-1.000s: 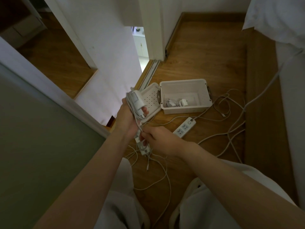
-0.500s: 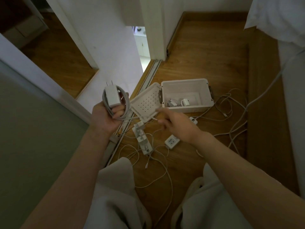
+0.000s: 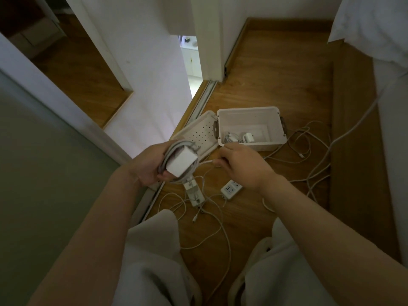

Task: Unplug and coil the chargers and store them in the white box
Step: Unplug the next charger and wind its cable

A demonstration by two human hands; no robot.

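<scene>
Count: 1 white box [image 3: 249,111], 1 perforated lid [image 3: 198,133], 2 power strips [image 3: 230,188] [image 3: 195,196] on the floor. Chargers distinguishable: 3, with 2 coiled inside the box [image 3: 230,138] [image 3: 248,136] and 1 wrapped in its cord in the left hand [image 3: 145,168]. Loose cables [image 3: 223,230] on the floor overlap; count not resolvable.

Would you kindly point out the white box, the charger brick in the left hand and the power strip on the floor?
white box [image 3: 247,119]: head view, inner far wall.
charger brick [image 3: 181,161]: head view, flat white face.
power strip [image 3: 230,189]: head view, socket face.
</scene>
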